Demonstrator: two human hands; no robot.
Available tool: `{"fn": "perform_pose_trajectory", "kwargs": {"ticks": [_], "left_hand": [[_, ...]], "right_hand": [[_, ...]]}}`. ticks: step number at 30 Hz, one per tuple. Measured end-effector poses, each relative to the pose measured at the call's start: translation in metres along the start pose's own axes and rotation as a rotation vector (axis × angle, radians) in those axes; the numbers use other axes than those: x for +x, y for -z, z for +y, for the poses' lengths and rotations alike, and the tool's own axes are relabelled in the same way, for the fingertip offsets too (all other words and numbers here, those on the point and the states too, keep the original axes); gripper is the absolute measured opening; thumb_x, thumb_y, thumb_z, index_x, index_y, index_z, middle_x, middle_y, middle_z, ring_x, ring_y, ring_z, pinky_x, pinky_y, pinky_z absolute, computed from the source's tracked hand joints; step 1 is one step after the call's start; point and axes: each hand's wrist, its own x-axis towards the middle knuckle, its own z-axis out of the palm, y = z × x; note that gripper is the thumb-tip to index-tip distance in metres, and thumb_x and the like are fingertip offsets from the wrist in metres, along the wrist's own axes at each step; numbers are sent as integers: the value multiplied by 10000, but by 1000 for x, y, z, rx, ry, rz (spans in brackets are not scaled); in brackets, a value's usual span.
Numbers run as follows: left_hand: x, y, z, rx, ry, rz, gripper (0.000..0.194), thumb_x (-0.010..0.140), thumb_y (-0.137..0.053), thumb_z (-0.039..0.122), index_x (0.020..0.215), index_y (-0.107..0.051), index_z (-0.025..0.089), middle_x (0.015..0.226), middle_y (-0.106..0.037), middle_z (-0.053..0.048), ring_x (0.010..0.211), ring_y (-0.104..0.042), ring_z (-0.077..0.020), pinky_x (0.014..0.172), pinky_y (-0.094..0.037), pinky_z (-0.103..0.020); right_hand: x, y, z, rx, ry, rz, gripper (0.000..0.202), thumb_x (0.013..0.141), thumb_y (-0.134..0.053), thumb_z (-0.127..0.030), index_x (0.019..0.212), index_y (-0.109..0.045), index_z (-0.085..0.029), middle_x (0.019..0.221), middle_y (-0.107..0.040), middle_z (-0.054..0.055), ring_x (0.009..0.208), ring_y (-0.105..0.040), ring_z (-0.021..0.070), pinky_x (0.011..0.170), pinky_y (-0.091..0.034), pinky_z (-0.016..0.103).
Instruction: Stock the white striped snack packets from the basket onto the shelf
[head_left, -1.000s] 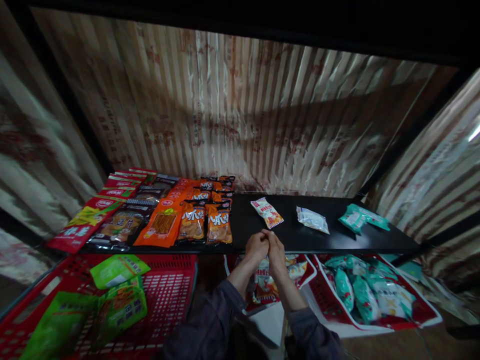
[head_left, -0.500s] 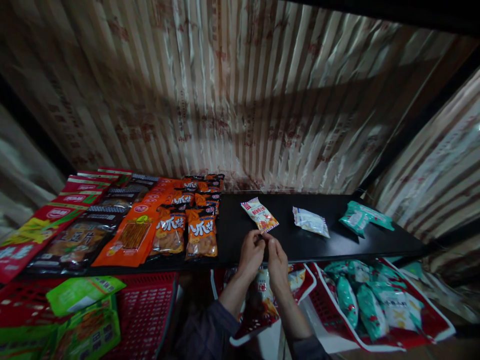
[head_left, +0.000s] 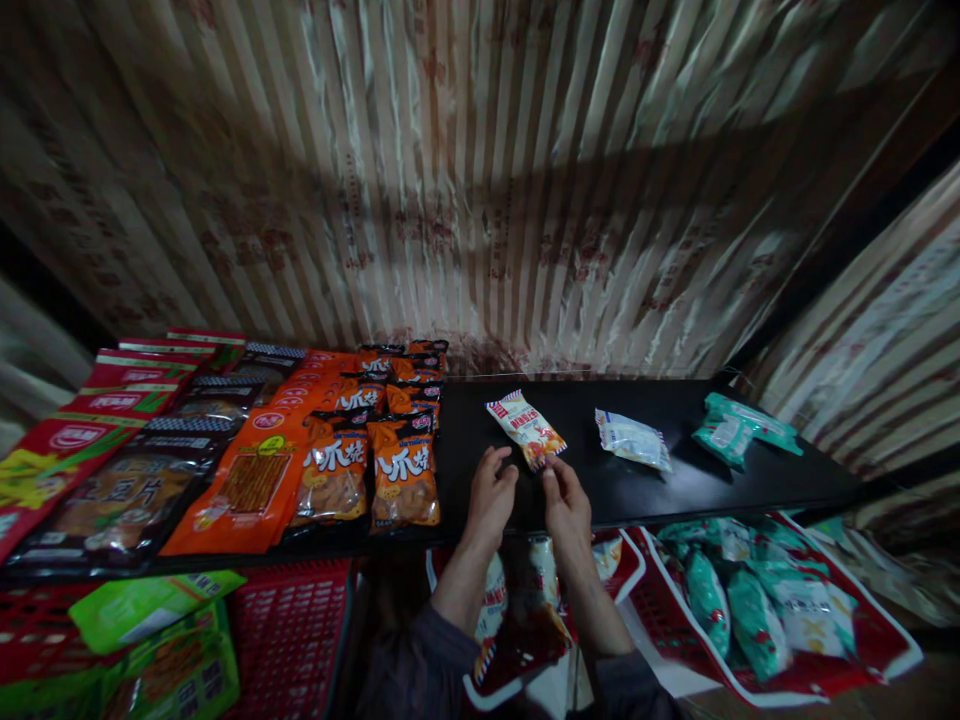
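A small white, red and orange snack bag [head_left: 528, 430] lies tilted on the black shelf [head_left: 480, 400], printed side up. My right hand [head_left: 568, 500] has its lower right corner between thumb and index finger. To the left of that corner is my left hand [head_left: 492, 492], apart from the bag, its fingers loosely bent and spread with nothing in them. A white and blue snack bag [head_left: 634, 441] rests on the shelf to the right. Farther right lie teal snack bags [head_left: 726, 440].
Orange snack bags [head_left: 403, 475], a flat orange packet [head_left: 255, 485], dark packets [head_left: 127, 490] and red packets [head_left: 71, 440] fill the shelf's left. Below stand a red basket [head_left: 300, 620] with green packets, a middle basket [head_left: 637, 570], and a right basket [head_left: 911, 655] holding teal bags.
My left hand has moved left, off the snack bag's lower end. My right hand has shifted slightly right and stays at the bag's corner. The view has shifted a little.
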Motion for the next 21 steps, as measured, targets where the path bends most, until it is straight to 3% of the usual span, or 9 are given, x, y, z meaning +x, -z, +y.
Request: {"fn": "perform_pose_trajectory", "kwargs": {"ticks": [4, 7, 12, 17, 21], "left_hand": [[0, 0, 3, -52, 28, -36, 369, 807, -555, 97, 1157, -656, 154, 1306, -640, -132, 1245, -578, -211, 1046, -440, -308], [1, -3, 2, -85, 41, -56, 374, 801, -553, 96, 1156, -660, 150, 1226, -682, -121, 1200, -606, -202, 1012, -466, -290], [7, -8, -1, -105, 70, -60, 369, 814, -541, 99, 1160, -662, 138, 1297, -642, -138, 1240, -581, -212, 1029, -458, -295], [12, -14, -3, -91, 49, -75, 358, 794, -547, 79, 1105, -696, 178, 1318, -641, -91, 1227, -587, -196, 1037, -444, -280], [19, -17, -7, -59, 63, -37, 361, 798, -553, 96, 1116, -701, 182, 1483, -505, -94, 1314, -524, -211, 1082, -404, -295]], "right_hand": [[13, 9, 7, -143, 76, 25, 520, 830, -486, -484, 1206, -638, -159, 1247, -667, 153, 1169, -605, 286, 1046, -423, 460], [20, 16, 14, -233, 125, 14, 524, 835, -464, -480, 1227, -635, -176, 1239, -678, 138, 1140, -620, 289, 1015, -447, 467], [29, 18, 22, -324, 140, -13, 577, 828, -454, -490, 1277, -609, -163, 1257, -669, 151, 1136, -627, 302, 995, -468, 481], [36, 13, 27, -336, 192, -34, 565, 846, -463, -495, 1287, -596, -167, 1310, -637, 159, 1196, -599, 303, 1029, -452, 495], [38, 13, 31, -328, 225, -63, 538, 859, -463, -471, 1297, -582, -182, 1368, -597, 151, 1268, -554, 300, 1071, -422, 513]]}}
